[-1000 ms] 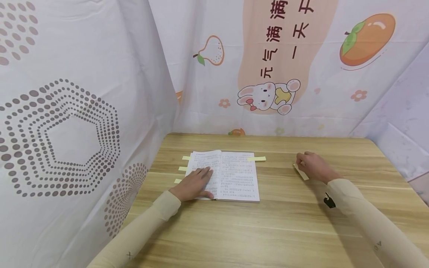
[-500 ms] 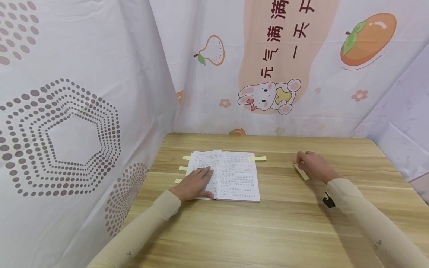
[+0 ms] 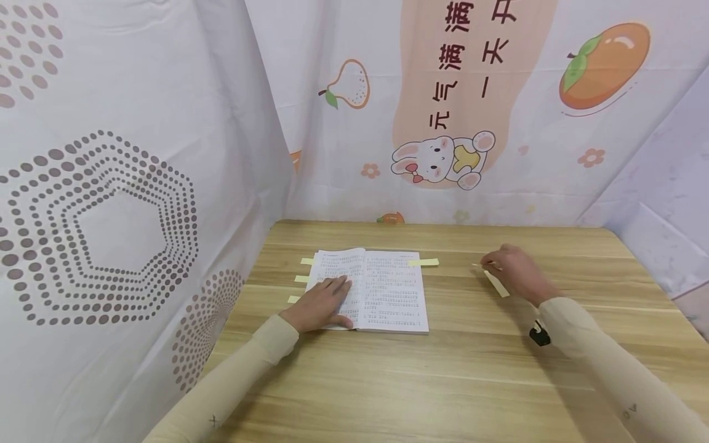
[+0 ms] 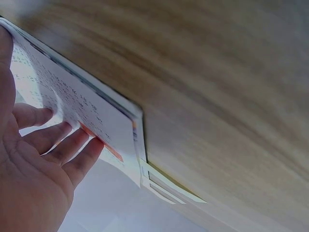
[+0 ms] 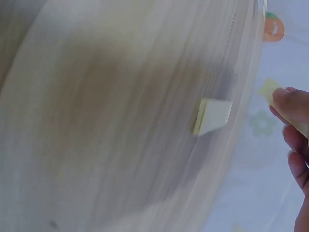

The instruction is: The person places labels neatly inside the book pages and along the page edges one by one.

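An open book (image 3: 390, 295) lies on the wooden table, with my left hand (image 3: 317, 306) resting on its left page. In the left wrist view the fingers of that hand (image 4: 43, 162) spread over the printed page (image 4: 91, 104). My right hand (image 3: 519, 275) is just above a pad of yellow sticky notes (image 3: 497, 284) to the right of the book. Between thumb and fingers it pinches one pale yellow sticky note (image 5: 267, 89), whose end sticks out past the thumb. Below, the pad (image 5: 216, 115) sits apart from the hand in the right wrist view.
Several yellow sticky notes mark the book: one (image 3: 424, 263) juts from the right page, others (image 3: 301, 279) from the left edge. A patterned white curtain (image 3: 343, 160) hangs behind the table (image 3: 388, 387). Something small and black (image 3: 540, 334) shows under the right sleeve.
My right hand has moved slightly left and up off the pad, and a sticky note now shows in its fingertips. My left hand has stayed on the page.
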Tool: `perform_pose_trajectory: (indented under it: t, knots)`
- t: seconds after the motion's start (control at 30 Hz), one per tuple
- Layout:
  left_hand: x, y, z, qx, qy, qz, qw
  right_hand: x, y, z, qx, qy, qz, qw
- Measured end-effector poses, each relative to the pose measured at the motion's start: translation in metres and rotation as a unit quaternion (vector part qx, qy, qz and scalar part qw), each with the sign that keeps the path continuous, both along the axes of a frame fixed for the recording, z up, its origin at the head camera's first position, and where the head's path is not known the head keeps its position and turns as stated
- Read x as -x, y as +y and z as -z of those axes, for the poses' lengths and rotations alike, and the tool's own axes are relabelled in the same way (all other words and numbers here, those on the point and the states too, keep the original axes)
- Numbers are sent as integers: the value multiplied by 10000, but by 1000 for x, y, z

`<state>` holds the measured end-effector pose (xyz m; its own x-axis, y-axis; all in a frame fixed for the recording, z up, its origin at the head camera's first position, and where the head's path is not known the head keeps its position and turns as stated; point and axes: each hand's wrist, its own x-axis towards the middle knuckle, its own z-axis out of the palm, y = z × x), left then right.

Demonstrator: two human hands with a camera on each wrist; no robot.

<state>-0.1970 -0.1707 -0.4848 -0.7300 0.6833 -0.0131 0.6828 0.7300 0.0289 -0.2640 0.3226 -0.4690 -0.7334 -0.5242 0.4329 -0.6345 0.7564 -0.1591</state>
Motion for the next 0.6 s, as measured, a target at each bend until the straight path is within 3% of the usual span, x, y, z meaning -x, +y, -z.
perform_pose_trajectory:
  t: [0.17, 0.6]
  knots:
    - [1, -2, 4, 55, 4, -17, 10000, -1, -12, 1, -16, 18, -187, 9998]
    - [2, -2, 5, 51, 22, 19, 10000, -2, -40, 4, 100, 655, -771, 9948]
